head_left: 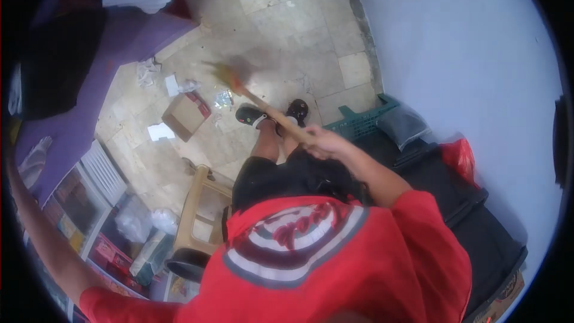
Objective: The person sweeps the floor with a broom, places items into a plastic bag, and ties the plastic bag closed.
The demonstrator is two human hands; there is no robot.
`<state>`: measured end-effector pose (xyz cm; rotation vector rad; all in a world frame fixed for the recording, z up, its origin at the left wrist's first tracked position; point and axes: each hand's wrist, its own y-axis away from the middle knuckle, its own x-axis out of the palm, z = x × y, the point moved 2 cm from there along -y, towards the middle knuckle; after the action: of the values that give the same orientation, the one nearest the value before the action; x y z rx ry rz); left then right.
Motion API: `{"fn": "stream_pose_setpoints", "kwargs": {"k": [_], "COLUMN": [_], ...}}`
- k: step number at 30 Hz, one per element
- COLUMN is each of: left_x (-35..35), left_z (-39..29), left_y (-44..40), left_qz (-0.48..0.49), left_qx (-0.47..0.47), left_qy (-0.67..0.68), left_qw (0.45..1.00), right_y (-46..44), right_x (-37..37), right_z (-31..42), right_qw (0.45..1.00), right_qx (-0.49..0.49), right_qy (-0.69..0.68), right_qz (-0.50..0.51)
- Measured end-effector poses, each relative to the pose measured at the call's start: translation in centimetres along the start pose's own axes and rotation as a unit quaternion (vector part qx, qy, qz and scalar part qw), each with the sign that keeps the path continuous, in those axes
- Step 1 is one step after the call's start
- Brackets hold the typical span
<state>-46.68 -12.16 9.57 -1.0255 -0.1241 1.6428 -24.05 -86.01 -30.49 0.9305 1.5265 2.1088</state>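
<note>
My right hand (324, 142) is closed around the wooden handle of a broom (272, 110). The broom slants away past my feet, and its yellowish-brown head, smeared by motion, is over the tiled floor (287, 33). Near the broom head lie a shiny crumpled wrapper (223, 99), an open cardboard box (184, 116) and pieces of white paper (160, 132). My left forearm (51, 239) stretches toward the far left edge, where the dark rim of the view hides the hand.
A tan plastic chair (194, 209) stands at my left. Along the right wall are a green crate (362, 121), black lidded bins (442, 197) and a red plastic bag (459, 160). A purple surface (134, 45) and stocked shelves (89, 203) line the left.
</note>
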Motion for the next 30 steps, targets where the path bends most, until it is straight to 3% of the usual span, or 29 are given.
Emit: {"fn": "stream_pose_setpoints", "kwargs": {"k": [2,3,4,5,6,8,9,11,14,16,19,20,21,22,27,30], "left_x": [2.1,3.1,4.3,6.3,8.3,10.3,9.0,5.7,2.0,1.2,1.1,1.1,1.4,2.1,4.0,1.6], "left_z": [1.7,3.0,4.2,5.4,6.5,8.0,7.0,4.6,1.1,0.9,0.3,0.3,0.7,1.3,1.2,-1.9], "left_y": [-0.1,-0.2,-0.4,-0.6,-0.5,-0.1,0.0,-0.3,-0.3,-0.4,-0.5,-0.4,-0.3,-0.1,-0.3,-0.4], "left_qz": [0.013,0.019,0.031,0.05,0.082,0.127,0.102,-0.04,-0.123,-0.121,-0.114,-0.021,0.071,0.16,0.162,0.094], "left_qx": [0.015,0.025,0.036,0.049,0.069,0.107,0.101,0.058,0.03,0.027,0.028,0.073,0.115,0.153,0.112,0.006], "left_qy": [-0.028,-0.056,-0.099,-0.145,-0.207,-0.308,-0.295,-0.141,-0.02,-0.024,-0.021,-0.187,-0.345,-0.491,-0.414,-0.164], "left_qw": [0.999,0.998,0.994,0.987,0.972,0.937,0.945,0.988,0.992,0.992,0.993,0.98,0.929,0.842,0.889,0.982], "right_y": [5.8,9.2,10.4,12.1,15.0,13.5,12.3,9.3,4.1,1.4,-5.0,-6.6,-6.3,-8.4,-14.1,-15.1], "right_x": [-3.1,-4.8,-8.2,-10.7,-10.2,-18.0,-20.2,-23.7,-27.5,-27.6,-22.0,-18.3,-12.4,-8.7,10.5,18.9], "right_z": [1.4,2.6,1.3,1.6,4.5,1.7,1.0,-0.5,-4.3,-6.1,-9.2,-10.2,-9.1,-10.3,-10.2,-8.5], "right_qw": [0.999,1.0,0.996,0.994,0.979,0.967,0.968,0.931,0.928,0.928,0.94,0.952,0.963,0.975,0.976,0.994], "right_qx": [-0.034,-0.024,-0.085,-0.056,-0.026,-0.062,-0.07,-0.061,-0.064,-0.063,-0.07,-0.073,-0.065,-0.025,-0.008,0.018], "right_qy": [0.0,0.016,0.024,0.006,0.087,0.051,0.052,0.061,0.027,-0.006,-0.044,-0.026,-0.022,-0.001,0.182,0.1], "right_qz": [0.026,-0.009,-0.032,-0.091,-0.182,-0.242,-0.234,-0.355,-0.367,-0.366,-0.33,-0.298,-0.259,-0.219,-0.117,-0.037]}}
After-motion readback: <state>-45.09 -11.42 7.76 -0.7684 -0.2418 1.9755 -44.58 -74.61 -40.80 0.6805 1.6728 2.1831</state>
